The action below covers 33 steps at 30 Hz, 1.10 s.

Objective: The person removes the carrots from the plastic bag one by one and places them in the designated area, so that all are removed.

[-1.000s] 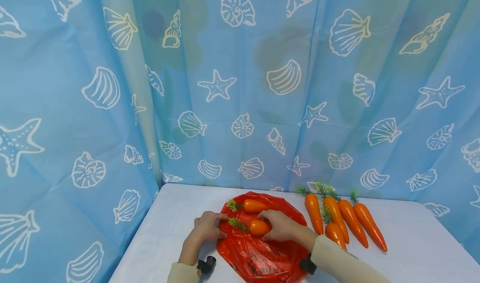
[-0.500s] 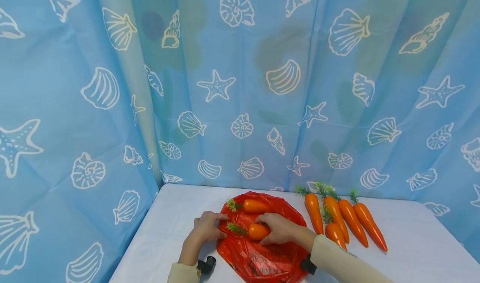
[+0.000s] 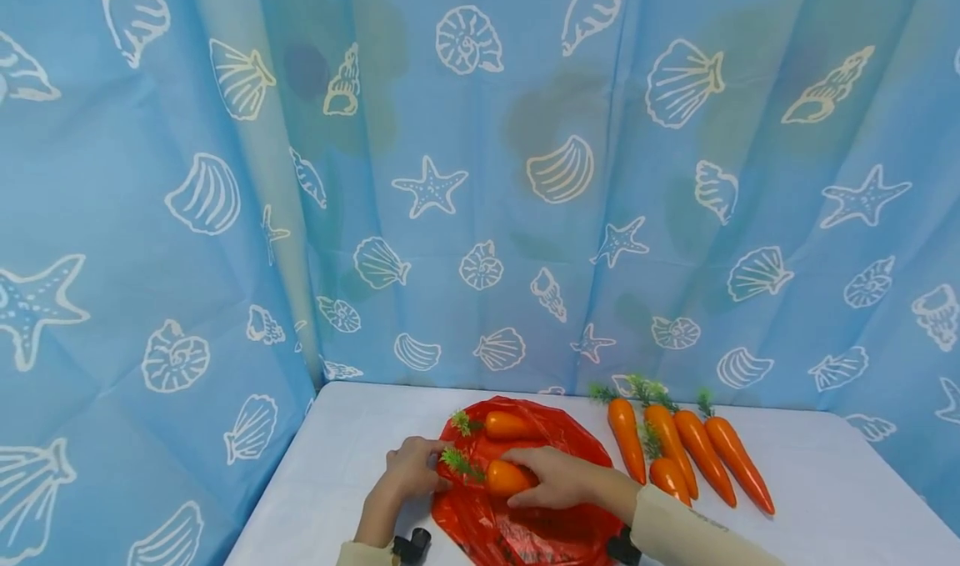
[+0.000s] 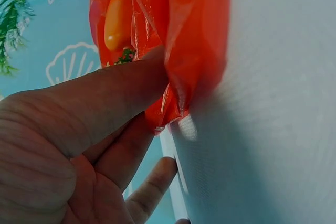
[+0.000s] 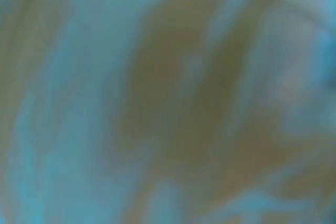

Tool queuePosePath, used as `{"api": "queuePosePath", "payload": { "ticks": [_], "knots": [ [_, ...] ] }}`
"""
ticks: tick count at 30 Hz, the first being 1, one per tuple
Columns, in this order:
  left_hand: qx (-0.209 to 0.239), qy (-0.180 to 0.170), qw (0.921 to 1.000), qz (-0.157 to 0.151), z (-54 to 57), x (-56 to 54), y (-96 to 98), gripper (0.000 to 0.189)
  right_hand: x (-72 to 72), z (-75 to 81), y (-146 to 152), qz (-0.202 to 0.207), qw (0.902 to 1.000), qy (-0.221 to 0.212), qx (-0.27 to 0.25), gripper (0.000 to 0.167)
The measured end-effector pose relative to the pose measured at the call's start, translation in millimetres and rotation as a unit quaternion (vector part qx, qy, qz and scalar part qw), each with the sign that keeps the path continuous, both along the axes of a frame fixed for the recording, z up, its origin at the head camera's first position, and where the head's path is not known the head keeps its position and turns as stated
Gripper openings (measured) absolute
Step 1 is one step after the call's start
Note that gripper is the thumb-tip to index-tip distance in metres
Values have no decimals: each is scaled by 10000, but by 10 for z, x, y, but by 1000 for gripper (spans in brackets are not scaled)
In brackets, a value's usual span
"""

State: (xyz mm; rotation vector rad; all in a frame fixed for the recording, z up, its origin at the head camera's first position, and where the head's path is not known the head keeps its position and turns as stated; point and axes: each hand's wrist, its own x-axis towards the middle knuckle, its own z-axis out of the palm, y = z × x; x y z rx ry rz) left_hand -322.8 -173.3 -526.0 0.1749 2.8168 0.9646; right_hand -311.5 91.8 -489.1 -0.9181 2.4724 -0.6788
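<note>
A red plastic bag (image 3: 547, 520) lies spread on the white table. My left hand (image 3: 411, 470) pinches its left edge between thumb and fingers; the left wrist view shows the folded bag film (image 4: 184, 51) in that pinch. With its fingers curled round it, my right hand (image 3: 558, 478) holds an orange carrot (image 3: 504, 478) over the bag, the leafy green top pointing left. A second carrot (image 3: 507, 425) lies farther back at the bag, its leaves also to the left. The right wrist view is too blurred to make out anything.
Several more carrots (image 3: 697, 445) lie on the right of the table (image 3: 817, 483), leaves toward the back. A blue curtain with white shell prints (image 3: 480, 216) hangs behind and at the left of the table.
My right hand has moved the carrot a little to the left, its leaves now close to my left hand. The left hand keeps its place at the bag. The head view has tilted up slightly.
</note>
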Motion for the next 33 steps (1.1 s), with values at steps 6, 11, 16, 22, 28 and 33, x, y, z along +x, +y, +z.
{"api": "queuePosePath", "payload": {
  "ticks": [6, 11, 16, 22, 28, 33],
  "knots": [
    [31, 30, 10000, 81, 24, -8, 15, 45, 112, 123, -27, -1, 9997, -151, -188, 52],
    [-66, -27, 9999, 141, 62, 3, 20, 35, 179, 192, -63, 242, 9978, -112, -615, 50],
    [-11, -111, 9993, 348, 69, 54, 30, 32, 258, 237, -123, 198, 9957, -13, -904, 51],
    [-6, -131, 9985, 528, 16, 59, 23, 38, 340, 272, -193, 69, 9901, -17, -1405, 49],
    [-14, -23, 9986, 534, 39, 60, 34, 29, 401, 379, -231, -93, 9887, 32, -1494, 51],
    [-5, 4, 9981, 622, 25, 92, 42, 33, 461, 433, -216, -144, 9884, 83, -1510, 50]
  ]
}}
